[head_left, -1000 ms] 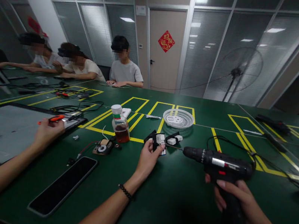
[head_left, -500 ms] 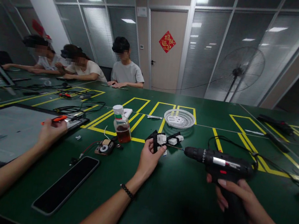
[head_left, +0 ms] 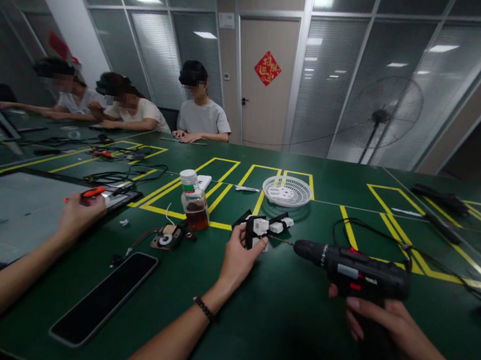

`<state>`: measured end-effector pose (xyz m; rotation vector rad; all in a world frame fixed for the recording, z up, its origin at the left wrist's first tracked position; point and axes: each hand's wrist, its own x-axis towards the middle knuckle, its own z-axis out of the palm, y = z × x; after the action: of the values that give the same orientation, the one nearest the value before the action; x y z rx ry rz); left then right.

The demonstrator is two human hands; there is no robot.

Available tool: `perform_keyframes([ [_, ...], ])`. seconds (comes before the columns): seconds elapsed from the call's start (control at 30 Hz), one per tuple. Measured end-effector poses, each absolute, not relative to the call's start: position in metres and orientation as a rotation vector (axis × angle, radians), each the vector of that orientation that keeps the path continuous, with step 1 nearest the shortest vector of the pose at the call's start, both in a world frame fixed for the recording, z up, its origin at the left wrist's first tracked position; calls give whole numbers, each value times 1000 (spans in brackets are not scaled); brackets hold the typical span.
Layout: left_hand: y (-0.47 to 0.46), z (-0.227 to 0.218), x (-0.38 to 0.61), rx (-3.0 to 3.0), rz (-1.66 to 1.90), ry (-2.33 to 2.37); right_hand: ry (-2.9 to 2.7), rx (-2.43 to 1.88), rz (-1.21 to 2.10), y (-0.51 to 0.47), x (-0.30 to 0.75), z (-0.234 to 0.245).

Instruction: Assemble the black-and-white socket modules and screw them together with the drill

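Here, over the green table (head_left: 273, 316), your right hand (head_left: 386, 322) wraps the drill (head_left: 349, 269), whose barrel lies crosswise and points left at the part (head_left: 259, 227) pinched in your left hand (head_left: 243, 253). Your phone (head_left: 105, 301) lies left of that forearm, the basket (head_left: 286, 193) sits beyond the part, and the bottle (head_left: 195, 203) stands to its left. A second piece (head_left: 281, 224) sits just behind the bit (head_left: 282, 241), which alone spans the gap; whether its tip touches the part, I can't tell.
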<state>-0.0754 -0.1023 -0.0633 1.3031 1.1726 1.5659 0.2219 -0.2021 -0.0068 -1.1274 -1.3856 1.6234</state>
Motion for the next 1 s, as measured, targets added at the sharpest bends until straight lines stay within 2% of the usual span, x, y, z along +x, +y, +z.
perform_keyframes([
  [1.0,-101,-63,-74,1290,1574,1192,-1442,-1181,1533,-201,219,-10],
])
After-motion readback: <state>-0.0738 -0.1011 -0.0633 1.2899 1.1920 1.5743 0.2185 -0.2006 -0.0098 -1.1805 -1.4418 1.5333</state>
